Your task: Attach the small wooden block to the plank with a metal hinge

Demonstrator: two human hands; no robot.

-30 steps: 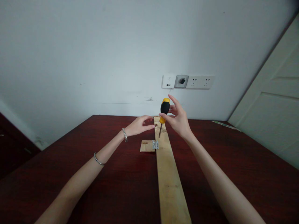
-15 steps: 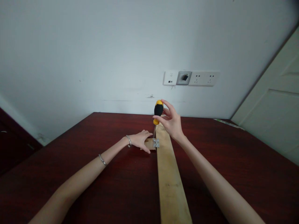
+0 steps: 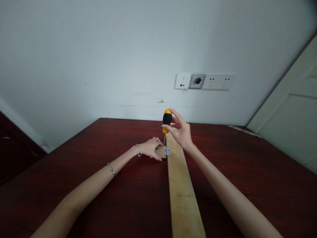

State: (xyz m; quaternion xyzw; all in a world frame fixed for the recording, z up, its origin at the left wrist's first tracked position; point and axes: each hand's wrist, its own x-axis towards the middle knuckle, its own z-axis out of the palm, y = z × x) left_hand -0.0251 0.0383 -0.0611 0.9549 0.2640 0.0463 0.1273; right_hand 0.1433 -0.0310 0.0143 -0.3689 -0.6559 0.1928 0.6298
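Observation:
My right hand is closed round the yellow and black handle of a screwdriver, fingertips near its top and thumb lower down. The screwdriver stands nearly upright, its shaft tip down at a silver hinge. That hinge spans a small wooden block and a long wooden plank. From the left, my left hand grips the block, thumb at the near side and fingers at the far side. Whether a screw sits under the tip is too small to tell.
Everything lies on a dark red table against a pale wall. Wall sockets are above its back edge. A thin printed strip lies at the back right, near a white door.
The screwdriver handle has tilted slightly and dropped a little with my right hand. My left hand stays at the block, and the whole view has shifted slightly.

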